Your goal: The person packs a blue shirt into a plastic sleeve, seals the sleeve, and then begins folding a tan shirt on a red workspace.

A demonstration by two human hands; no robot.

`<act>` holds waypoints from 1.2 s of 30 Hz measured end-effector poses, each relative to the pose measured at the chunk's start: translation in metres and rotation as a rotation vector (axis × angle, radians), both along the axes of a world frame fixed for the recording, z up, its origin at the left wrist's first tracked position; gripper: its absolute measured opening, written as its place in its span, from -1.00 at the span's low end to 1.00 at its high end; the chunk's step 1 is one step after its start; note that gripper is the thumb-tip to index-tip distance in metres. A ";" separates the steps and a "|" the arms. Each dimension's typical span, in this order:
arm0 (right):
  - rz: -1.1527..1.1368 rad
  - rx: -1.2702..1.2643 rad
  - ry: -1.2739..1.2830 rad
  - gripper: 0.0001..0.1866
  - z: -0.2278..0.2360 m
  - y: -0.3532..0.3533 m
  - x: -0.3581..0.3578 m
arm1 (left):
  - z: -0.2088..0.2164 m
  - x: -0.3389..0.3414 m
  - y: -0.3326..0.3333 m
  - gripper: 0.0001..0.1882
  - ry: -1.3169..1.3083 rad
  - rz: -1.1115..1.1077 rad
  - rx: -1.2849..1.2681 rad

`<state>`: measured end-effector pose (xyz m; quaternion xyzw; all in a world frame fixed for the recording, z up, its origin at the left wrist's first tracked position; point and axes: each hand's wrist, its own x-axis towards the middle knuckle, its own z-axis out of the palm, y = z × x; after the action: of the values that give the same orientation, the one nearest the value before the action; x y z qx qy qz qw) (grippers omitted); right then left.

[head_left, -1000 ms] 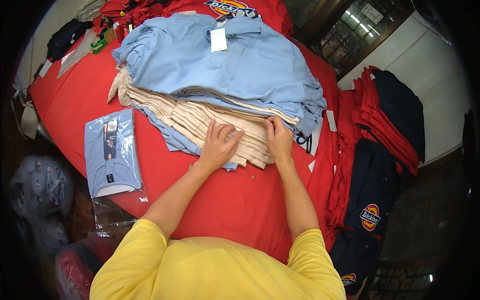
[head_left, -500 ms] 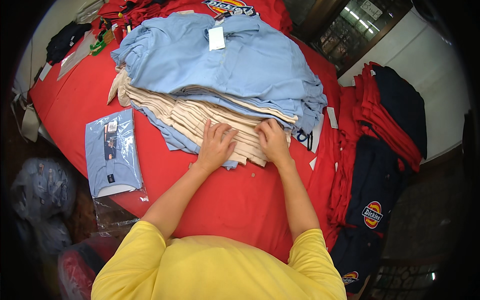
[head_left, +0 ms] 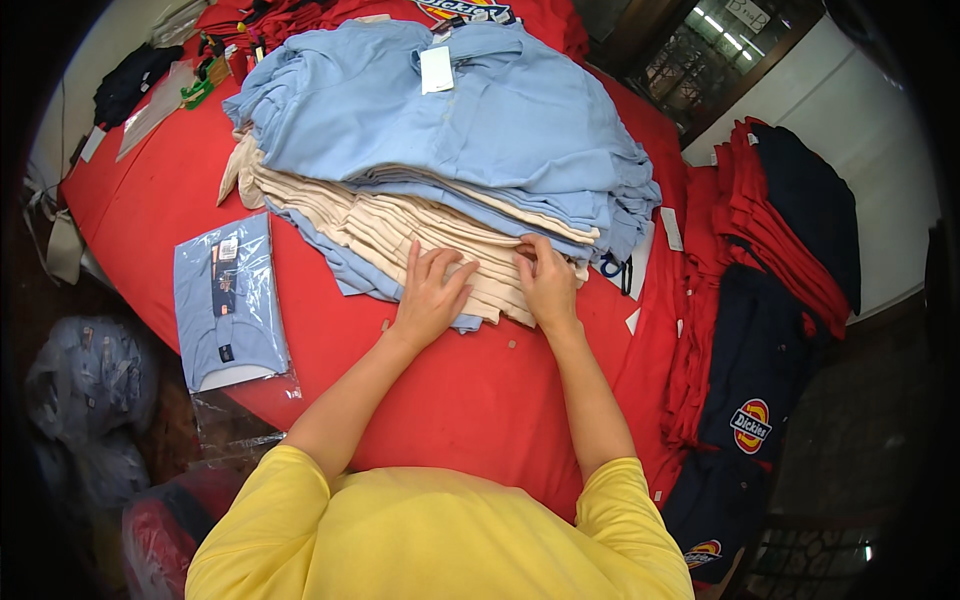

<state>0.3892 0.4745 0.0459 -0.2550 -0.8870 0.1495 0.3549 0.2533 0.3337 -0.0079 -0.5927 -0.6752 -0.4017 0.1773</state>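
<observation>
A tall pile of folded shirts lies on the red table [head_left: 470,390]. Light blue shirts [head_left: 450,120] form the top of the pile, cream shirts [head_left: 400,225] the layer beneath. My left hand [head_left: 430,292] rests flat with fingers spread on the near edge of the cream shirts. My right hand [head_left: 548,282] presses on the same edge, its fingertips at the seam where cream meets blue. A white tag [head_left: 437,70] sits on the top blue shirt.
A light blue shirt in a clear plastic bag [head_left: 228,310] lies at the left of the table. Stacks of red shirts [head_left: 775,240] and navy shirts [head_left: 760,380] stand to the right. Bagged bundles [head_left: 90,390] sit on the floor at the left.
Both hands have shifted slightly along the edge of the cream layer; the right hand has moved a little down and left. The pile has not moved.
</observation>
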 end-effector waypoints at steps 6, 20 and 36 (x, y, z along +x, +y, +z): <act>0.029 0.093 -0.023 -0.71 -0.004 0.011 0.004 | 0.000 0.001 0.001 -0.56 -0.003 0.003 -0.003; 0.133 0.149 -0.087 -0.92 -0.001 0.007 0.007 | -0.001 0.000 0.000 -0.63 0.002 0.023 0.006; 0.093 0.060 0.021 -0.82 -0.011 -0.005 0.003 | -0.003 -0.001 0.000 -0.68 0.001 0.013 0.033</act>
<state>0.3925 0.4696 0.0350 -0.2010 -0.8981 0.1421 0.3644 0.2523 0.3338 -0.0112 -0.5856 -0.6722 -0.4112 0.1900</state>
